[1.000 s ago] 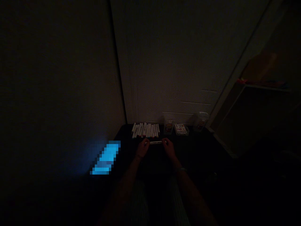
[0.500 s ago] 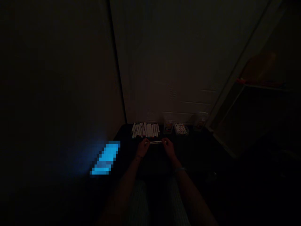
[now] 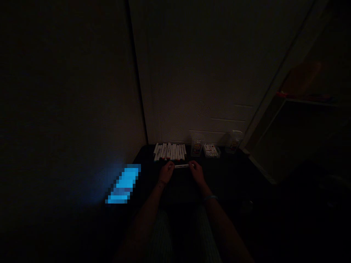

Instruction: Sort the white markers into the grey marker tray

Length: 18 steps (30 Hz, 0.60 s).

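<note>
A white marker [image 3: 181, 166] lies level between my two hands, low over the dark table. My left hand [image 3: 166, 171] pinches its left end, and my right hand [image 3: 196, 171] is closed on the right end. Just beyond my hands, several white markers [image 3: 170, 151] with differently coloured ends lie side by side in a row. To their right is a clear open case [image 3: 211, 150] packed with small-looking white markers. Dim light hides fine detail of my fingertips.
A clear plastic box [image 3: 196, 147] with a coloured label stands by the wall, and a similar clear box [image 3: 234, 141] is farther right. At the left glows a pixelated blue screen [image 3: 124, 184]. The dark table [image 3: 227, 175] meets walls behind and at left.
Both hands keep their hold on the marker and have hardly moved. The picture is slightly sharper now.
</note>
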Available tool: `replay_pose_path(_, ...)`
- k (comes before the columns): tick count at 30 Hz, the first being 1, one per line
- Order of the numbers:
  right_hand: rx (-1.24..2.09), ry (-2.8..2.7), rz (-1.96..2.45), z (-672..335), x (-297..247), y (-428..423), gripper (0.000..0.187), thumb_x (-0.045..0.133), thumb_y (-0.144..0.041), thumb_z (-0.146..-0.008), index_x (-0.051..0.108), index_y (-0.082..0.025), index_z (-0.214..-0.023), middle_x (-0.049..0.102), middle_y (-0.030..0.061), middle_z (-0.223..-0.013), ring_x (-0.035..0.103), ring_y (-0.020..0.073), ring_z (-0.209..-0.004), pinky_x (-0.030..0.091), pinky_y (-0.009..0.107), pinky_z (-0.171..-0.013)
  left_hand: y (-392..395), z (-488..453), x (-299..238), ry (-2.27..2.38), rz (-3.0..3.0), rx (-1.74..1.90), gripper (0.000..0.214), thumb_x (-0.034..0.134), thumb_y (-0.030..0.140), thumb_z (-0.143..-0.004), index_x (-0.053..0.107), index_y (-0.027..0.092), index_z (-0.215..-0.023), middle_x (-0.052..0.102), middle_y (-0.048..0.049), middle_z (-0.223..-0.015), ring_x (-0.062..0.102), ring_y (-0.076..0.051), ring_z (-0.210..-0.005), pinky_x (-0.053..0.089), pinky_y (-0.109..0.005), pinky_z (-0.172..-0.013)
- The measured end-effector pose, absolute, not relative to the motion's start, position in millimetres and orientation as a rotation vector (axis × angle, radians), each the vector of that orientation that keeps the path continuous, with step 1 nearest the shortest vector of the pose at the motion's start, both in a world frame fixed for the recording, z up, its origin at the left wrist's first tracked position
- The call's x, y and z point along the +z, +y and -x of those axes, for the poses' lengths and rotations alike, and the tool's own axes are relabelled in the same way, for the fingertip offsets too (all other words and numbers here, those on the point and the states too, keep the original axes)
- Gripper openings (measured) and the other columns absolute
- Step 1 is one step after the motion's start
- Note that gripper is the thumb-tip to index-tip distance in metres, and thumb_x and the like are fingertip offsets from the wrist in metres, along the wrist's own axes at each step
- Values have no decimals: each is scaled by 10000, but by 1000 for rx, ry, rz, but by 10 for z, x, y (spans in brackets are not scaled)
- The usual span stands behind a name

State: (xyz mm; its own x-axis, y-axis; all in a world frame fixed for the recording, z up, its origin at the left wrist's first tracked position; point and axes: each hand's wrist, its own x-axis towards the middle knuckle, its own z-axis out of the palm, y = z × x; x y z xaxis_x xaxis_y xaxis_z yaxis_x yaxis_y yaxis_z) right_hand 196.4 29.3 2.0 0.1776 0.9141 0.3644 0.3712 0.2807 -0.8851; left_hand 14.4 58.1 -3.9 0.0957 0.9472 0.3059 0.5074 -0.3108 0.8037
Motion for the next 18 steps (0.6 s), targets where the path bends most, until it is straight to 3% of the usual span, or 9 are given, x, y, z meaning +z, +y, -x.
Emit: replay_pose_path(18,593,-1402,1293,-1966,13,299,319,401,-428,-784,601,-185,-830,617,0,-779,544,136,-724,393,212,-661,589,-140,-43,1418,-1907,1136,231,386,345,-783,551,186,-815,571,16,-702,530,-114,-655,387,-202,-629)
